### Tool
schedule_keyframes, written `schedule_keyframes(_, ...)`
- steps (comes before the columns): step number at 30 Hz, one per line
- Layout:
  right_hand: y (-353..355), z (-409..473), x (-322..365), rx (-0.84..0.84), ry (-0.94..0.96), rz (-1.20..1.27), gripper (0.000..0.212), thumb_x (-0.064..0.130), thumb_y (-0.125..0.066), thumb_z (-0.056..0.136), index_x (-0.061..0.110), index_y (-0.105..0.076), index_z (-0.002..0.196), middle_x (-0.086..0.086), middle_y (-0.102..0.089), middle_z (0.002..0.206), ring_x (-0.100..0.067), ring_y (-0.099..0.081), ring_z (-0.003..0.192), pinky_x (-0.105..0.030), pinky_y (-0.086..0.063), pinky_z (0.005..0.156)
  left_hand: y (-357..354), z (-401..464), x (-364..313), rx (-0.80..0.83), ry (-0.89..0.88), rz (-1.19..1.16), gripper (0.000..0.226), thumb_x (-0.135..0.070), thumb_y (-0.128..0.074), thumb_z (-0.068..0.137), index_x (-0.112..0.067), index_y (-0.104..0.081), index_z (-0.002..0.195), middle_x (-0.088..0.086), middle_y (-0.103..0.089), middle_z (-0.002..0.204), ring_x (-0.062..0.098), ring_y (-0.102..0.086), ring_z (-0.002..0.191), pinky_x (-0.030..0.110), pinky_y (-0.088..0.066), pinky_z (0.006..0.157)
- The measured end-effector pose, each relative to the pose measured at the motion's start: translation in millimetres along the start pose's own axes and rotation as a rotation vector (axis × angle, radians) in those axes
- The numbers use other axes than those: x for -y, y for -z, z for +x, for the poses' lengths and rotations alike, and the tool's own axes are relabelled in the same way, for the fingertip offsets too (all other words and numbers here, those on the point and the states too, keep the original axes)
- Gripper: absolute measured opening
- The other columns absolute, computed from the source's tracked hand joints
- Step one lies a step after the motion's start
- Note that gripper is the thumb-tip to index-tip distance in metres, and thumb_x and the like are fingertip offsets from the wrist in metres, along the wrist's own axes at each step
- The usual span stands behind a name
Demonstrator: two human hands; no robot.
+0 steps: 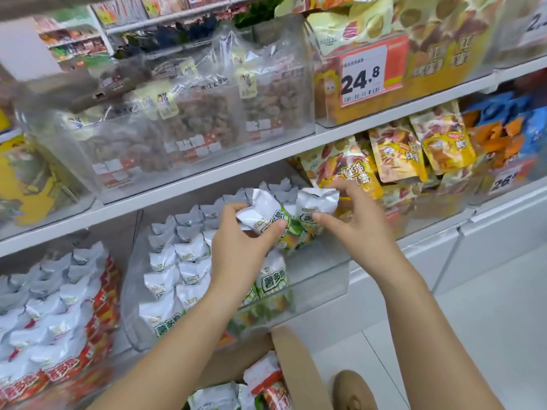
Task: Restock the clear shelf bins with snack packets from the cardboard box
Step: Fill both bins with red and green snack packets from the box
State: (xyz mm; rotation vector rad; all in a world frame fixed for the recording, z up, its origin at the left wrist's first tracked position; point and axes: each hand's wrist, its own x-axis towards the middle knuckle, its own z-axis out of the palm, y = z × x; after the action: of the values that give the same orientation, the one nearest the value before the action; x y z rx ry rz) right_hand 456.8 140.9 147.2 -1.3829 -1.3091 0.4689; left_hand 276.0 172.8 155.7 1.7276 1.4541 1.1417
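Note:
Both my hands are raised over a clear shelf bin (pixel 319 279) that holds rows of white-and-green snack packets (pixel 183 261). My left hand (pixel 236 250) grips one white-and-green packet (pixel 266 211) by its top and side. My right hand (pixel 352 220) pinches a second packet (pixel 313 202) of the same kind just to the right. Both packets hang above the bin's empty right part. Below, the open cardboard box (pixel 296 368) shows more green and red packets (pixel 263 380) inside.
A neighbouring bin at the left holds white-and-red packets (pixel 53 329). The shelf above carries a clear bin of brown snacks (pixel 192 125) and a 24.8 price tag (pixel 362 76). Yellow packets (pixel 396 155) fill the bin at the right. A foot (pixel 352 392) stands by the box.

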Motion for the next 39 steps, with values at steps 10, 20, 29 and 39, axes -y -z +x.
schedule_keyframes(10,0.0,2.3,-2.9,-0.032,0.065,-0.215,0.044,0.023,-0.067,0.086,0.031,-0.053,0.126,0.01,-0.063,0.117,-0.016,-0.056,0.109,-0.036,-0.046,0.087,-2.9,16.8,5.3,-0.111,-0.026,0.032,0.052,-0.04,-0.081,0.071,-0.021,-0.051,0.109,-0.017,-0.061,0.082,-0.008,-0.058,0.073,0.014,-0.044,0.065)
schedule_keyframes(20,-7.7,3.4,-12.4,0.03,-0.048,-0.358,0.047,0.03,-0.068,0.086,0.03,-0.045,0.126,0.0,-0.062,0.112,-0.023,-0.054,0.107,-0.035,-0.042,0.076,-24.0,18.5,9.7,0.037,-0.071,0.479,0.059,-0.053,-0.078,0.069,-0.026,-0.05,0.114,-0.008,-0.059,0.081,0.022,-0.056,0.094,0.038,-0.045,0.078)
schedule_keyframes(29,-25.7,-0.5,-8.5,-0.056,-0.053,-0.661,0.046,0.028,-0.065,0.088,0.019,-0.051,0.131,-0.005,-0.05,0.127,-0.025,-0.044,0.117,-0.035,-0.04,0.084,-37.1,18.3,21.6,0.159,-0.213,0.669,0.068,-0.046,-0.072,0.075,-0.027,-0.042,0.134,-0.005,-0.046,0.134,0.02,-0.04,0.126,0.032,-0.029,0.101)
schedule_keyframes(39,-9.3,-1.4,-11.4,0.037,-0.219,-0.657,0.038,0.027,-0.062,0.089,0.023,-0.052,0.126,-0.004,-0.064,0.113,-0.029,-0.059,0.105,-0.031,-0.035,0.068,-57.8,35.3,11.5,0.225,-0.452,0.747,0.054,-0.042,-0.061,0.089,-0.029,-0.043,0.137,-0.006,-0.046,0.138,0.02,-0.043,0.125,0.032,-0.027,0.102)
